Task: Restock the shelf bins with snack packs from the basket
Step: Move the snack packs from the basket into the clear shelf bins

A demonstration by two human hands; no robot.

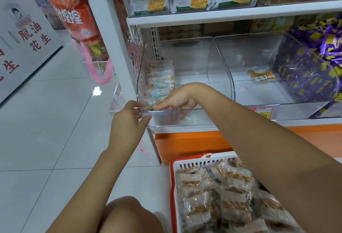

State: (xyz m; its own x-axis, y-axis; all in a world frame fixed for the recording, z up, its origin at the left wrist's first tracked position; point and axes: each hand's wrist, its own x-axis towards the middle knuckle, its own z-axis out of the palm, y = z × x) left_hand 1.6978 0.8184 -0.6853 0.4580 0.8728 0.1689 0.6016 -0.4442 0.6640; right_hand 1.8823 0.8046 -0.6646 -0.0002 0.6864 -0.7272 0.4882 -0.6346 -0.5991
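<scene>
The left hand (129, 120) pinches the front left corner of the clear bin (194, 117) on the shelf (305, 121), thumb on the front wall and fingers over the lip. A firm grip there stops the bin sliding. The right hand (177, 101) reaches over the lip, its fingers bent onto the nearest snack pack (159, 95) of a row along the left wall; whether it grips cannot be told. Each pack is best seated upright and snug against that row, with more taken from the basket (173, 177) on the floor just below.
</scene>
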